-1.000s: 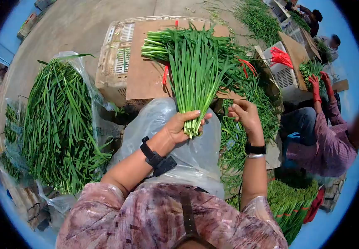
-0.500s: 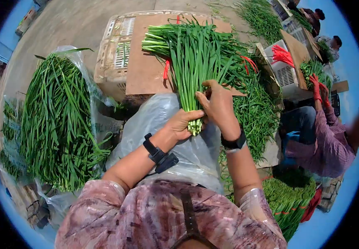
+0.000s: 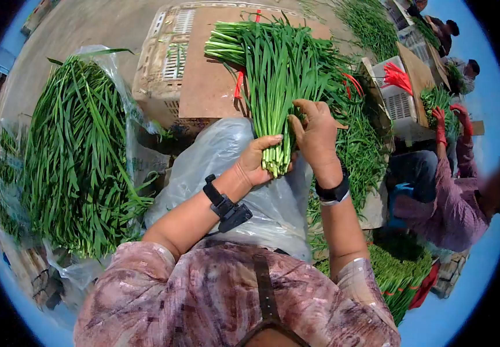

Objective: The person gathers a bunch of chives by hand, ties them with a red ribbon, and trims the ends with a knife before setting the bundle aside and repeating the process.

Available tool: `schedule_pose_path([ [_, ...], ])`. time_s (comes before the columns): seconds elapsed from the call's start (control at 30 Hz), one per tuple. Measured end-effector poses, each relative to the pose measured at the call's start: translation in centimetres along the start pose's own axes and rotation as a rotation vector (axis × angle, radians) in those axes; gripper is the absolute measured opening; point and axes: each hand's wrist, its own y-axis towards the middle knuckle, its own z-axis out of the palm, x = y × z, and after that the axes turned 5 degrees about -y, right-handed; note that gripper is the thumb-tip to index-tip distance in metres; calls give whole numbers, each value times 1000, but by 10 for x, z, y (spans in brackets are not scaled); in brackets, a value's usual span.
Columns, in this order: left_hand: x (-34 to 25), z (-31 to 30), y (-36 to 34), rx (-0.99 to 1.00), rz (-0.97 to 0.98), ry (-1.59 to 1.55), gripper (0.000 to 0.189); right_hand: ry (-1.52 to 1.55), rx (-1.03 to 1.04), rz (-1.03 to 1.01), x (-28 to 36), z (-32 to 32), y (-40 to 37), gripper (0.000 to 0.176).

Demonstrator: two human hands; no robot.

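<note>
While the left hand (image 3: 254, 163) grips the green bunch (image 3: 276, 92) near its cut ends, the right hand (image 3: 316, 130), half open with curled fingers, hovers beside the stalks.

No text, label, brand, number or sign can be read anywhere in the frame.
</note>
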Motion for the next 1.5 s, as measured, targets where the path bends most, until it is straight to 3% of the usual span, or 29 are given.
schedule_pose_path([
  [0.17,0,6,-2,53,-32,-17,35,110,-8,-86,-3,-4,23,16],
  [0.3,0,8,-3,4,-34,4,36,293,141,-12,-2,1,48,15],
  [0.4,-1,8,-4,-51,-21,43,31,117,285,-60,0,12,56,19],
  [0.53,0,-11,3,-84,-14,62,21,-55,300,13,-7,32,65,23],
  [0.87,1,-7,6,-87,-52,18,23,478,520,386,-9,18,69,21],
  [0.97,0,-7,5,-51,-44,13,25,606,466,398,-20,11,62,20],
  [1.1,2,-12,8,-31,-47,13,27,556,312,237,-10,-6,52,16],
  [1.2,8,-2,7,-180,33,126,27,544,355,203,-14,-9,50,12],
  [1.33,8,1,8,-182,48,184,26,510,153,77,-7,-7,30,14],
  [1.5,8,-2,10,-185,40,195,29,867,-47,165,30,-63,8,5],
])
